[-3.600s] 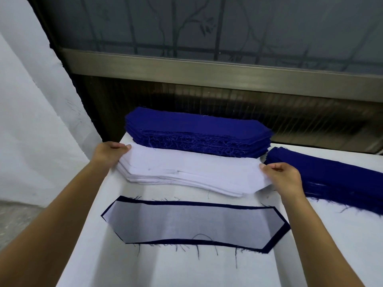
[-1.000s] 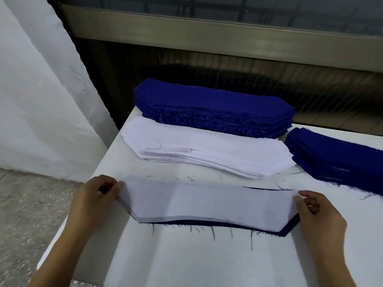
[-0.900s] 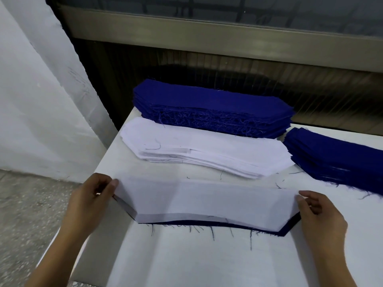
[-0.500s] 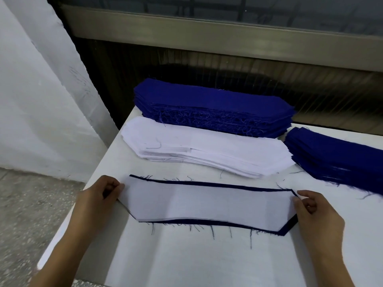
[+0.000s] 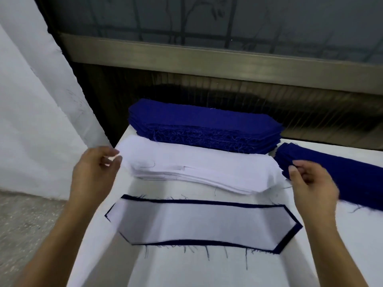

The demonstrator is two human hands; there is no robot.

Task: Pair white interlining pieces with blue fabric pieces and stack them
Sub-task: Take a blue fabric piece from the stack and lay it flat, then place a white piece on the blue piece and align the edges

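Observation:
A white interlining piece (image 5: 203, 226) lies flat on a blue fabric piece (image 5: 288, 243), whose dark rim shows all round it, at the front of the white table (image 5: 207, 270). Behind it sits the stack of white interlining (image 5: 196, 166), and behind that a thick stack of blue fabric (image 5: 203, 121). My left hand (image 5: 95, 172) hovers at the white stack's left end, fingers loosely curled, holding nothing. Near the stack's right end my right hand (image 5: 310, 185) hangs in the air, also holding nothing. Both hands are blurred.
A second blue fabric stack (image 5: 356, 179) lies at the right, partly behind my right hand. A window sill and dark wall panel run behind the table. A white curtain hangs at the left, with grey floor below it.
Both hands have let go of the paired piece's ends and risen back towards the stacks. The white piece now lies square on the blue one.

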